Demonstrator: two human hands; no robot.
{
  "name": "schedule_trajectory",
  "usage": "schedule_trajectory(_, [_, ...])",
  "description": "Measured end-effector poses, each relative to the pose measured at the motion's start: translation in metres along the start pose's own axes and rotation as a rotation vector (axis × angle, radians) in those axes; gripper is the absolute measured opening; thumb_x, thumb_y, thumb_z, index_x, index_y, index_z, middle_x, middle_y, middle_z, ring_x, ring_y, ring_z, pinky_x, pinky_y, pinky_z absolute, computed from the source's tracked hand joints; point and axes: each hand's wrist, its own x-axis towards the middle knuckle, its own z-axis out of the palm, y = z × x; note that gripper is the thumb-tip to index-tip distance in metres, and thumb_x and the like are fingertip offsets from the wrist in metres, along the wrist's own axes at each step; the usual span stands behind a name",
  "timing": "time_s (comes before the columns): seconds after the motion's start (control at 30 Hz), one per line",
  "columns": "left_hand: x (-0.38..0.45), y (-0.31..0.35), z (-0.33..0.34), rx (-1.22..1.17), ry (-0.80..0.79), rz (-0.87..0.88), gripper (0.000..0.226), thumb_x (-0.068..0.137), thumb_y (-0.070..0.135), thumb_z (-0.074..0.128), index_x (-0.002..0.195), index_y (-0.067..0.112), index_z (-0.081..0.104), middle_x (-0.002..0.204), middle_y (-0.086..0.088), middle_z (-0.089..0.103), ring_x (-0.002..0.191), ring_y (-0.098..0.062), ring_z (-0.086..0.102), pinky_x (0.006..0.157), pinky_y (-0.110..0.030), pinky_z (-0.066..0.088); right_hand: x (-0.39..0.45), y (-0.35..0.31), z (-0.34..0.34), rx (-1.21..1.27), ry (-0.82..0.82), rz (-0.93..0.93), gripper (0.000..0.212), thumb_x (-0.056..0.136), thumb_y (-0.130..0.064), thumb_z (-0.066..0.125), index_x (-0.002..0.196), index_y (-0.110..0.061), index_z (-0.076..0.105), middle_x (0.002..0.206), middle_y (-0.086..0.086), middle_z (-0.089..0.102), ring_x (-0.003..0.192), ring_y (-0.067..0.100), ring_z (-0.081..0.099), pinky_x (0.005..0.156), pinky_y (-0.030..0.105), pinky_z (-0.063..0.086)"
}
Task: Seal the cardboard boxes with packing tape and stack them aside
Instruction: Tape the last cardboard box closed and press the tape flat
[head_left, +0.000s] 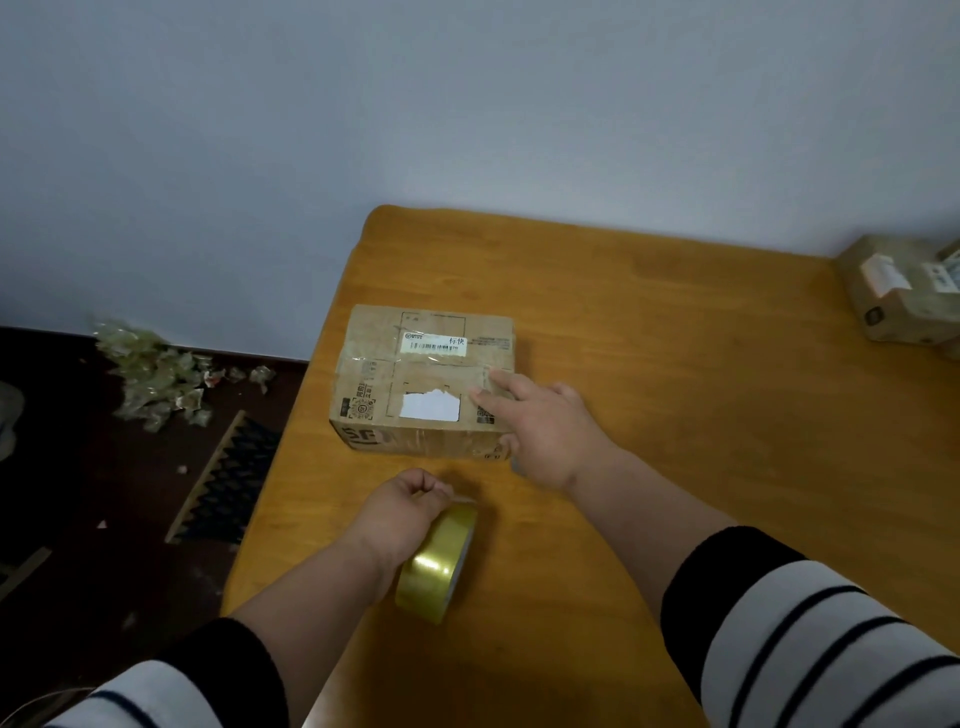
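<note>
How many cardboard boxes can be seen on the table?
2, perhaps more. One box lies near the table's left edge, under the right hand. Another box sits at the far right edge, cut off by the frame, possibly hiding others.

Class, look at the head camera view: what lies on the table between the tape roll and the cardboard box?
Only bare table separates tape roll and cardboard box.

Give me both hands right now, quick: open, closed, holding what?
Left hand: closed, gripping the tape roll on the table.
Right hand: open, straight fingers pressing the top of the cardboard box.
</note>
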Motion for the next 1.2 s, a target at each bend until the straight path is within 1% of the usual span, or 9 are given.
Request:
schedule_trajectory(0.17, [-0.002, 0.004, -0.004, -0.064, -0.022, 0.035, 0.018, 0.098, 0.03, 0.058, 0.085, 0.018, 0.061, 0.078, -0.004, 0.064, 0.072, -0.02, 0.056, 0.067, -0.029, 0.044, -0.014, -0.006, -0.01, 0.076, 0.13, 0.07, 0.069, 0.088, -0.038, 0.061, 0.15, -0.037, 0.031, 0.16, -0.006, 0.021, 0.139, 0.02, 0.033, 0.11, 0.043, 0.02])
schedule_trajectory(0.27, [0.0, 0.006, -0.004, -0.11, -0.005, 0.043, 0.02, 0.099, 0.029, 0.056, 0.081, 0.02, 0.059, 0.076, -0.002, 0.062, 0.072, -0.02, 0.054, 0.068, -0.032, 0.042, -0.023, -0.015, -0.011, 0.247, 0.367, 0.212, 0.028, 0.084, -0.033, 0.06, 0.109, -0.024, 0.062, 0.111, -0.003, 0.057, 0.102, 0.02, 0.056, 0.09, 0.037, 0.043])
schedule_trajectory(0.37, [0.0, 0.01, -0.004, -0.144, 0.022, 0.031, 0.018, 0.099, 0.029, 0.055, 0.083, 0.021, 0.059, 0.074, 0.0, 0.062, 0.068, -0.018, 0.053, 0.064, -0.029, 0.043, -0.024, -0.033, -0.012, 0.428, 0.061, 0.322, 0.03, 0.091, -0.045, 0.052, 0.074, -0.02, 0.056, 0.073, -0.004, 0.063, 0.07, 0.019, 0.06, 0.061, 0.033, 0.049])
schedule_trajectory(0.5, [-0.002, 0.014, -0.007, -0.156, 0.026, 0.035, 0.015, 0.1, 0.03, 0.052, 0.09, 0.021, 0.06, 0.08, -0.003, 0.065, 0.073, -0.02, 0.055, 0.062, -0.031, 0.043, -0.028, -0.055, -0.008, 0.872, -0.447, 0.413, 0.048, 0.092, -0.063, 0.049, 0.124, -0.028, 0.05, 0.096, -0.001, 0.069, 0.078, 0.014, 0.071, 0.073, 0.03, 0.055])
schedule_trajectory(0.63, [-0.006, 0.014, -0.013, -0.116, 0.013, 0.052, 0.017, 0.1, 0.032, 0.05, 0.089, 0.022, 0.057, 0.074, -0.001, 0.062, 0.064, -0.016, 0.052, 0.051, -0.025, 0.04, -0.027, -0.068, 0.0, 1.246, -0.395, 0.501, 0.023, 0.097, -0.036, 0.059, 0.118, -0.025, 0.058, 0.114, 0.007, 0.069, 0.101, 0.027, 0.069, 0.092, 0.044, 0.056])
schedule_trajectory(0.73, [-0.009, 0.015, -0.016, -0.094, 0.005, 0.077, 0.018, 0.1, 0.032, 0.05, 0.086, 0.024, 0.057, 0.074, 0.001, 0.06, 0.064, -0.015, 0.049, 0.051, -0.024, 0.038, -0.022, -0.071, -0.002, 1.438, -0.35, 0.63, 0.008, 0.099, -0.02, 0.057, 0.105, -0.016, 0.059, 0.101, 0.013, 0.073, 0.086, 0.028, 0.073, 0.077, 0.041, 0.06])
schedule_trajectory(0.83, [-0.011, 0.017, -0.019, -0.102, -0.007, 0.085, 0.02, 0.1, 0.032, 0.049, 0.083, 0.026, 0.057, 0.077, -0.001, 0.058, 0.069, -0.018, 0.046, 0.055, -0.026, 0.035, -0.022, -0.071, -0.009, 1.454, -0.331, 0.668, 0.004, 0.097, -0.012, 0.057, 0.101, -0.012, 0.056, 0.078, 0.009, 0.075, 0.068, 0.022, 0.073, 0.059, 0.033, 0.057])
schedule_trajectory(1.03, [-0.014, 0.015, -0.02, -0.083, -0.002, 0.073, 0.019, 0.1, 0.034, 0.048, 0.084, 0.027, 0.057, 0.072, 0.003, 0.055, 0.061, -0.014, 0.044, 0.046, -0.022, 0.033, -0.019, -0.075, -0.01, 1.285, -0.291, 0.651, 0.007, 0.097, -0.014, 0.057, 0.091, -0.017, 0.059, 0.085, 0.009, 0.071, 0.069, 0.023, 0.07, 0.061, 0.033, 0.056])
schedule_trajectory(1.2, [-0.01, 0.014, -0.025, 0.308, 0.136, 0.19, 0.014, 0.1, 0.037, 0.047, 0.114, 0.038, 0.052, 0.074, 0.001, 0.06, 0.058, -0.016, 0.055, 0.049, -0.032, 0.052, -0.016, -0.084, -0.013, 1.112, -0.285, 0.597, 0.012, 0.099, -0.017, 0.053, 0.088, -0.02, 0.056, 0.08, 0.005, 0.062, 0.058, 0.017, 0.065, 0.066, 0.031, 0.055])
